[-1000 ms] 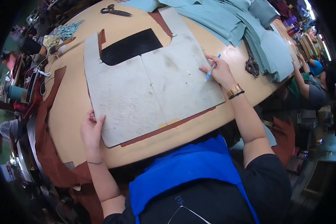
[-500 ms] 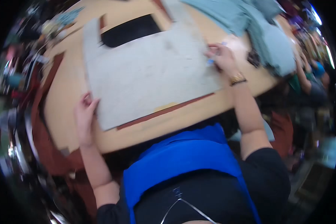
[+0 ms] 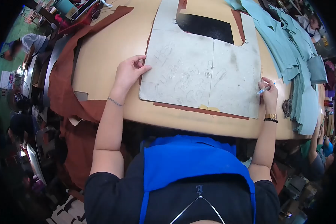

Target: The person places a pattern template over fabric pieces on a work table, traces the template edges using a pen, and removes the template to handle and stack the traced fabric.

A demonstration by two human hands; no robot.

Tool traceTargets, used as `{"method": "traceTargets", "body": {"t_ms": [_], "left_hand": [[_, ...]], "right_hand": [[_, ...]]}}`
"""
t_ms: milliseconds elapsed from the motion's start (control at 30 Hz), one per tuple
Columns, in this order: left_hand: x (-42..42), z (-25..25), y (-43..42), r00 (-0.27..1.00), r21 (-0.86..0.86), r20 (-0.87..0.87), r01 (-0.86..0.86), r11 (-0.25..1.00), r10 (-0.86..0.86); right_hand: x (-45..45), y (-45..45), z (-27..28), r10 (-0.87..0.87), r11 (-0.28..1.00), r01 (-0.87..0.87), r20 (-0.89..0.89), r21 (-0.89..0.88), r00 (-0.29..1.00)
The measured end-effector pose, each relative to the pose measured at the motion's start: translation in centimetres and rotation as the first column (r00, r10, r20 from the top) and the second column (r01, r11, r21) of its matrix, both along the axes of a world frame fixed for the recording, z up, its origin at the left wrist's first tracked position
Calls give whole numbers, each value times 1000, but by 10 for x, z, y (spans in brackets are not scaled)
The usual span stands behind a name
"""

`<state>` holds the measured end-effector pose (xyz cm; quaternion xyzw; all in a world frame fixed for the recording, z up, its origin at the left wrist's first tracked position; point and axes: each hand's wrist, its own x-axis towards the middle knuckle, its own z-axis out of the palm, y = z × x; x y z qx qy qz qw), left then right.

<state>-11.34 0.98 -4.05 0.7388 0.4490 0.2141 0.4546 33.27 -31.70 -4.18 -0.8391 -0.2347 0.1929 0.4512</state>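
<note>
A large grey pattern board [image 3: 179,71], with pen marks and a cut-out at its far side, lies flat over brown leather [image 3: 201,111] whose edges show along its near and left sides. My left hand [image 3: 128,72] is at the board's left edge, thumb and forefinger closed on that edge, the other fingers curled. At the right edge, my right hand [image 3: 269,95] grips a pen [image 3: 264,90] with a blue and clear barrel. Its tip points toward the board. A black piece [image 3: 207,28] shows within the cut-out.
Light-blue leather sheets [image 3: 283,48] are heaped along the table's right side. A long brown leather piece [image 3: 61,82] hangs over the left edge. A small dark crumpled thing [image 3: 286,108] lies right of my right hand. Other people [image 3: 33,43] are at far left and right.
The view has turned and sharpened, so the board appears further right and straighter. My left hand is further up the board's left edge. The pen stays in my right hand.
</note>
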Motion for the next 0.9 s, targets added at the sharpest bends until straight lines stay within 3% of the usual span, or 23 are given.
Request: {"method": "traceTargets", "body": {"t_ms": [333,433,467,533,567,633,767,900], "left_hand": [[-1,3,-2,999,75,-41,20,997,-17],[-3,-2,3,997,115,40,66,991,-71],[-2,-1,5,998,157,-55,48,986,-40],[9,17,3,977,252,-212,45,967,9],[24,32,-2,972,208,-229,-2,978,51],[60,51,-3,966,342,-241,170,924,-89],[140,52,-3,908,520,-246,418,745,-338],[198,39,8,817,530,-369,577,622,-444]], "right_hand": [[-1,2,8,-19,1000,19,-44,-16,999],[0,3,5,40,999,-40,-68,4,997],[2,0,4,51,999,-51,-60,15,997],[4,4,-4,38,999,-43,220,16,975],[-22,17,21,-57,988,45,80,149,995],[-17,29,30,-83,953,95,-55,288,995],[-32,76,47,90,906,-5,-180,424,980],[-43,129,30,240,830,-135,-128,542,962]]}}
